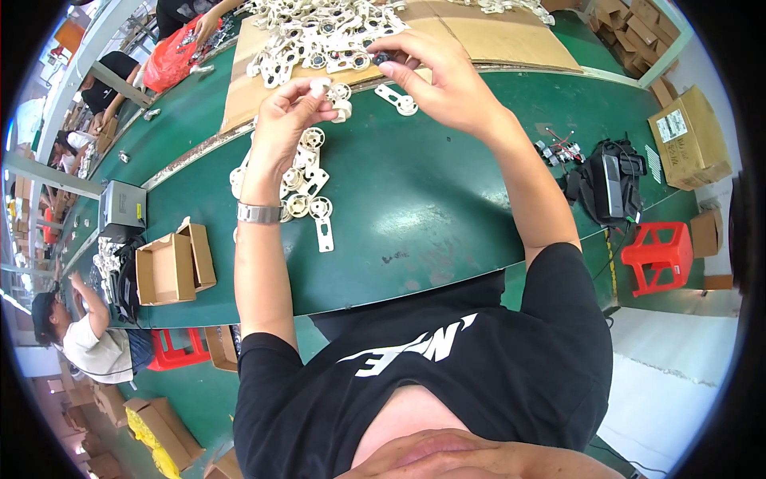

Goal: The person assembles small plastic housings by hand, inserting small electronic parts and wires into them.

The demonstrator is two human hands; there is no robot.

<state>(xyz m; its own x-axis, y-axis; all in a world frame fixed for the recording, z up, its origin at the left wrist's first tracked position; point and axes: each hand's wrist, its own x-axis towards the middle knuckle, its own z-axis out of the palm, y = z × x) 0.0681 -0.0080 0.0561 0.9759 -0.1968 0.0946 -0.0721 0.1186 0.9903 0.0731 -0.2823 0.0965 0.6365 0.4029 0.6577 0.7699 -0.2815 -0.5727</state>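
My left hand is closed on a cream plastic part with a round end, held above the green table. In my right hand, thumb and fingers pinch a small dark round piece, over the edge of the cardboard. Just below that hand lies a loose cream part with a ring end and a slotted arm. Under and beside my left forearm sit several more cream ring-ended parts. A large heap of cream parts with dark round centres covers the cardboard ahead.
The cardboard sheet lies on the green table. Open cardboard boxes stand at the left, near a grey metal box. A black bag and wired parts are at the right, by a carton. Other people work along the left.
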